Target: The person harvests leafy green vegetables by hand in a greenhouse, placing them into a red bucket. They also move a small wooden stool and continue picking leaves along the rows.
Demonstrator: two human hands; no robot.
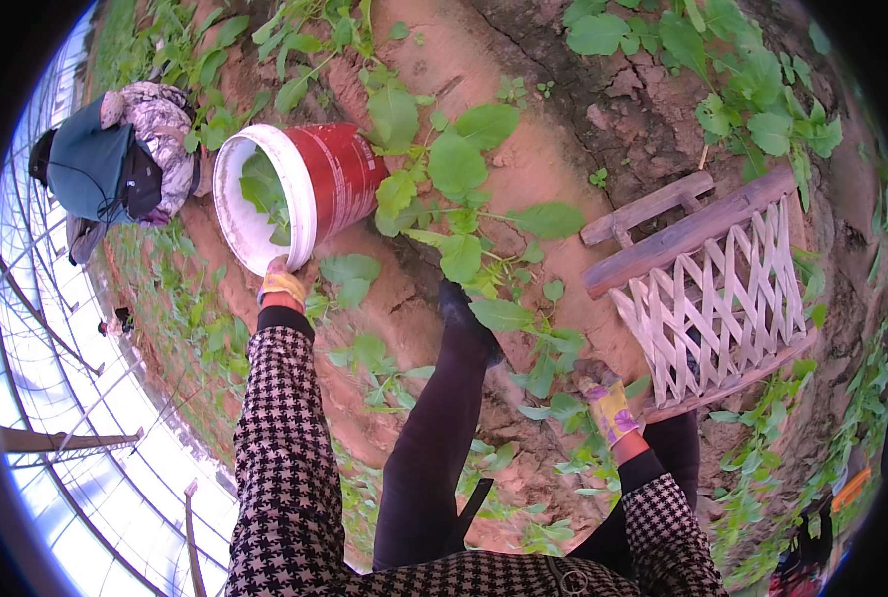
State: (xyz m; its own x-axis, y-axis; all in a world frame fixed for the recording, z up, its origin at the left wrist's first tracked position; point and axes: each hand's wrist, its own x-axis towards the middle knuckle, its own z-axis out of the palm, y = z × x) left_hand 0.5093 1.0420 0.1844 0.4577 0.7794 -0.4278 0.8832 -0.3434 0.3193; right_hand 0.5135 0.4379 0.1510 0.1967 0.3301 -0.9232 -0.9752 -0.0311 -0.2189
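My left hand (284,283), in a yellow patterned glove, grips the white rim of a red plastic bucket (343,179). The bucket is tipped with its mouth towards the left, and green leaves (261,190) lie inside it. Low among leafy plants (556,358) is my right hand (607,403), in a similar glove with dark, soiled fingertips. Its fingers look bent, and whether they hold a leaf is not clear. Just right of that hand, a wooden folding stool (649,272) with a seat of crisscrossed pale straps (720,306) stands tilted on the soil.
Leafy plants (459,164) grow in rows on reddish, cracked soil (556,149). My dark-trousered leg (433,440) stands between plants. Another person (115,160) bends over at upper left, with more figures farther off. Greenhouse framing (63,373) curves along the left. An orange object (851,489) lies at lower right.
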